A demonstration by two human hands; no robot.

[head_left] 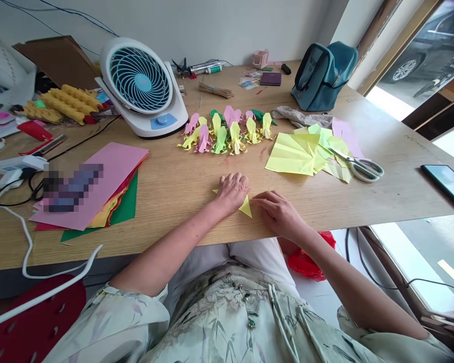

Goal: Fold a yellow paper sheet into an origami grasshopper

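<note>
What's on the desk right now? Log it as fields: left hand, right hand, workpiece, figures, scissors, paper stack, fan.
left hand: on the workpiece, covering its middle
right hand: just right of the workpiece, fingers bent; contact unclear
workpiece: folded yellow paper, pointed ends showing
figures: folded paper, pink, yellow and green, grouped beyond the hands
scissors: at right, blades over loose sheets
paper stack: at left, pink sheet on top
fan: white, behind the stack

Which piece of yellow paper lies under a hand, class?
The small pointed yellow paper, partly under the left hand; no hand touches the creased yellow sheet or the folded yellow paper figures.
</note>
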